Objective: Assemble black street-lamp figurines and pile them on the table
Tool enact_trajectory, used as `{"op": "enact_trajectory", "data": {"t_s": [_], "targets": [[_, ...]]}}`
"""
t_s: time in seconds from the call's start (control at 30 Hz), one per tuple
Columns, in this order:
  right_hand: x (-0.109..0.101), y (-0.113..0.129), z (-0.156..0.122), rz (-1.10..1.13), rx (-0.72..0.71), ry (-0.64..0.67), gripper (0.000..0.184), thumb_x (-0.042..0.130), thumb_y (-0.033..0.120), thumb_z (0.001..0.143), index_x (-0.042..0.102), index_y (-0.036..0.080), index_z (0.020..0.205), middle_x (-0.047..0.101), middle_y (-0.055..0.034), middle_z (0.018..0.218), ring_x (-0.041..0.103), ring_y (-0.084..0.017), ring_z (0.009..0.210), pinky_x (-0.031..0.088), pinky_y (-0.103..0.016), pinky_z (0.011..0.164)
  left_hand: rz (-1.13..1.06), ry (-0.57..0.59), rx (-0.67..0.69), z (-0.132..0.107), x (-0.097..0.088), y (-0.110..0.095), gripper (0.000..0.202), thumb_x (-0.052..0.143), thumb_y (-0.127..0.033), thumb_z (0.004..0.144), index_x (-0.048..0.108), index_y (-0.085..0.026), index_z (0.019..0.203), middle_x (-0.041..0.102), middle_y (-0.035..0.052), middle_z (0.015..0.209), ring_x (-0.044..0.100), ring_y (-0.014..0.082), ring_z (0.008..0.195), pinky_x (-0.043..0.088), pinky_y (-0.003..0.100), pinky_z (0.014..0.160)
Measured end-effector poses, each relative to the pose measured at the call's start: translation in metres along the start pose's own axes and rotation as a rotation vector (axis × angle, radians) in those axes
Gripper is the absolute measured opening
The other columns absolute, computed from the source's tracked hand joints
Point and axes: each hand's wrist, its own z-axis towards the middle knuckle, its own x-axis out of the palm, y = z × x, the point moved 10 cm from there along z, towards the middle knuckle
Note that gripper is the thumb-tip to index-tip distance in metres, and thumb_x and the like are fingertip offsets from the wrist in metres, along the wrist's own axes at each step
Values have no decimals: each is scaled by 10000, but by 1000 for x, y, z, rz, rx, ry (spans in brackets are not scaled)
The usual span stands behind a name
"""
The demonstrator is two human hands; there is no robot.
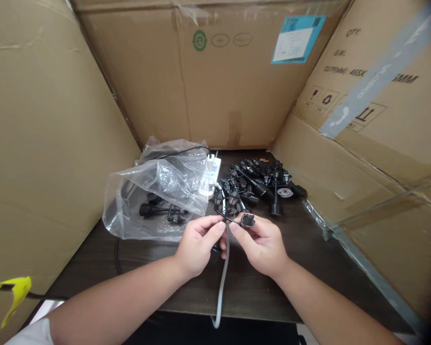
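1. Brown cardboard box panels [219, 81] wall in the back, left and right of the frame; a blue-edged label [298, 38] sits at upper right of the back panel.
2. A dark wooden tabletop [273, 287] runs across the lower middle of the frame between the panels.
3. A clear plastic bag [158, 187] lies left of centre, with a black stake light [161, 209] inside it.
4. A heap of black lantern-shaped garden lights [258, 184] lies right of centre, just beside a white power strip [213, 172].
5. The left hand [198, 244], lower centre, curls with thumb and fingers pressed around a thin black wire [227, 219]. A grey cable [222, 282] hangs below the hands, and a black plug [214, 254] shows under the left hand.
6. The right hand [260, 247], just beside the left, pinches a small black lantern head [247, 220] between thumb and fingers, just above the heap's near edge.
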Motion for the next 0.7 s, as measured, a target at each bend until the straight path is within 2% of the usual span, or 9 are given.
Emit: {"op": "enact_trajectory", "data": {"t_s": [0.13,0.27,0.33,0.5,0.6,0.7], "targets": [[5,-23,-5,218,202,-3,165,615,295,886,625,186,763,654,-31,670,649,-180,532,596,-316,476,-90,-13,-62,1,2,2,223,715,-347,791,673,-129,810,541,-8,611,500,94,509,500,220,404],[8,-30,-7,297,267,7,182,648,342,863,628,184,775,670,-27,680,656,-181,533,596,-311,467,-187,2,-142,0,6,6,225,730,-336,779,670,-121,804,535,-10,630,488,78,493,500,213,391],[4,-31,-6,241,260,-13,196,654,349,857,635,177,767,683,-33,699,665,-178,558,595,-299,494,-227,10,-186,0,7,8,214,727,-322,783,665,-119,804,535,-8,650,489,75,498,502,212,389],[-12,-20,-3,-89,140,-114,177,642,299,852,628,166,735,685,-42,698,664,-172,648,569,-279,592,-273,-1,-256,0,6,14,199,727,-303,784,651,-121,811,531,-9,661,487,73,500,496,209,391],[-17,-16,-3,-186,96,-162,114,672,260,818,611,179,871,676,-26,734,641,-155,628,543,-260,552,-279,7,-272,0,7,15,199,724,-300,786,648,-119,820,528,-10,637,481,74,494,493,207,387],[-20,-13,-5,-234,31,-201,422,701,213,785,506,205,1160,661,-5,776,633,-152,634,543,-273,564,-276,15,-274,-1,9,14,198,712,-296,798,648,-112,829,519,-12,607,474,76,490,499,209,392]]}}
